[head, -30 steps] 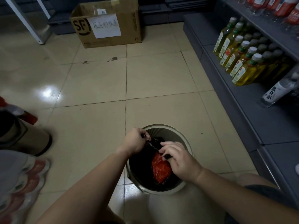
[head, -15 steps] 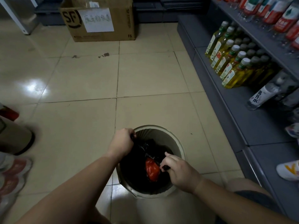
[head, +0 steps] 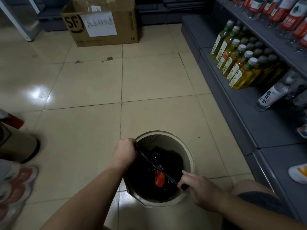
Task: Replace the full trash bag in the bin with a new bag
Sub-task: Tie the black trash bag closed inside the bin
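Observation:
A round beige bin (head: 188,152) stands on the tiled floor just in front of me. Inside it sits a black trash bag (head: 146,178) with a red wrapper (head: 159,178) showing through a gap near its knot. My left hand (head: 125,152) is closed on one twisted end of the bag at the bin's left rim. My right hand (head: 196,186) is closed on the other end at the right rim. The two ends are stretched taut across the bin, crossing at a knot (head: 157,167) in the middle.
A cardboard box (head: 101,22) with a paper note stands on the floor ahead. Grey shelves (head: 245,113) on the right hold oil bottles (head: 239,67) and a water bottle (head: 272,95). A tan cylinder (head: 16,143) stands at left. My knee (head: 254,188) is beside the bin.
My hands have moved apart from the middle of the bin to opposite rims, pulling the bag's ends taut. The bag's mouth has closed up, hiding most of the red wrapper.

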{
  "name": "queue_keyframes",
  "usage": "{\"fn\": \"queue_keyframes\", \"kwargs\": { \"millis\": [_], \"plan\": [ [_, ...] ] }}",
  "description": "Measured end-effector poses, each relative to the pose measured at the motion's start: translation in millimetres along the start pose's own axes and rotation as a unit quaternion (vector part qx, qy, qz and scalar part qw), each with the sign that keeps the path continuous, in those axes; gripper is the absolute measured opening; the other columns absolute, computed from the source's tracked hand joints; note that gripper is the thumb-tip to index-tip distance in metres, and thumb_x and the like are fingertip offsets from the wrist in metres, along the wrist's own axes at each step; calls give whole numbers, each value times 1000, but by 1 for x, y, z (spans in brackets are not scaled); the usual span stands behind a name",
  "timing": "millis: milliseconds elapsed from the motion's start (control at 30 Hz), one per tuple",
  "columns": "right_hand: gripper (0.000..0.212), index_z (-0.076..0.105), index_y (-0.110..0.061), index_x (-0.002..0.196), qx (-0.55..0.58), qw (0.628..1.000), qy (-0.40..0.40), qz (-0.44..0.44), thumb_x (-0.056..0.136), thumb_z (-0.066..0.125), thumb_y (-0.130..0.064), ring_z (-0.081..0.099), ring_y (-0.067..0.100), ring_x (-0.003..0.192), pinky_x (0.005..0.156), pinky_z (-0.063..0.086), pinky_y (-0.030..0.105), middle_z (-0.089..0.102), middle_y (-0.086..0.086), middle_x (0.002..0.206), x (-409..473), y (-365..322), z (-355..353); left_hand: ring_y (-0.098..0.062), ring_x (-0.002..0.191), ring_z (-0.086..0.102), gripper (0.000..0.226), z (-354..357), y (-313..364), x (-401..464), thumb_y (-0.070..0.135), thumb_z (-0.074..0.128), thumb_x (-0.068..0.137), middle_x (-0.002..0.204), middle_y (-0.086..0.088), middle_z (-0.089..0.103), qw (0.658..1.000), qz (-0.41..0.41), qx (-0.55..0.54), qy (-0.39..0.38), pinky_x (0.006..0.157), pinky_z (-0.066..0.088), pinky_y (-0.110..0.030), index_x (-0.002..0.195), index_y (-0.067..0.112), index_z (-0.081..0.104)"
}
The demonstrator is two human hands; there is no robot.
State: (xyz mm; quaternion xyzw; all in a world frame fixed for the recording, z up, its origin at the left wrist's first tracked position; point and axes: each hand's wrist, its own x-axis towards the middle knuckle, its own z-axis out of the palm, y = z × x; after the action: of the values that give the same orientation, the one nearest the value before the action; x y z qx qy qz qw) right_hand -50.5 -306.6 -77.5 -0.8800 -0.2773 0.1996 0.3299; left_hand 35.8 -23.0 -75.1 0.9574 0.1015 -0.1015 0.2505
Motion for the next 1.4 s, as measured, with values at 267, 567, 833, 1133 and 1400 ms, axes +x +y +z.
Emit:
{"fn": "queue_keyframes", "kwargs": {
  "millis": [267, 567, 833, 1133, 1400],
  "plan": [
    [15, 71, -30, 71, 217, 939, 204, 175, 84, 72, -21, 64, 5, 55, 58, 47, 23, 72, 1, 64, 80, -37, -12, 0, 54, 63, 15, -23, 27, -32, 5, 65, 90, 65, 7, 69, 972, 86, -207, -76, 56, 48, -15, 85, 15, 74],
    [19, 71, -18, 100, 140, 957, 207, 143, 82, 70, -11, 53, -25, 60, 57, 36, -3, 65, -16, 68, 113, -57, -12, -4, 91, 72, 24, -26, 37, -43, 21, 76, 86, 96, 7, 79, 958, 129, -247, -61, 82, 54, -23, 110, 20, 77],
    [31, 61, -34, 85, 141, 941, 276, 137, 66, 76, -14, 57, -9, 58, 53, 36, 1, 60, -20, 63, 113, -61, -3, -4, 69, 66, 5, -21, 53, -46, 12, 75, 82, 76, 4, 77, 971, 106, -207, 58, 61, 45, -13, 84, 14, 79],
    [10, 75, -16, 78, 90, 985, 126, 75, 82, 65, -16, 60, 13, 76, 70, 43, 21, 60, -1, 80, 112, -40, 10, -2, 86, 64, 12, -30, 29, -59, 15, 72, 84, 88, 8, 71, 960, 188, -201, -57, 78, 48, -20, 95, 20, 70],
    [50, 59, -48, 55, 126, 963, 229, 71, 79, 79, -9, 56, -3, 63, 57, 36, 8, 51, -9, 60, 109, -35, 16, -18, 153, -10, 135, -30, -46, -71, 68, 73, 63, 168, 1, -8, 973, 136, 73, -172, 123, -4, -47, 158, 20, -9]
  ]
}}
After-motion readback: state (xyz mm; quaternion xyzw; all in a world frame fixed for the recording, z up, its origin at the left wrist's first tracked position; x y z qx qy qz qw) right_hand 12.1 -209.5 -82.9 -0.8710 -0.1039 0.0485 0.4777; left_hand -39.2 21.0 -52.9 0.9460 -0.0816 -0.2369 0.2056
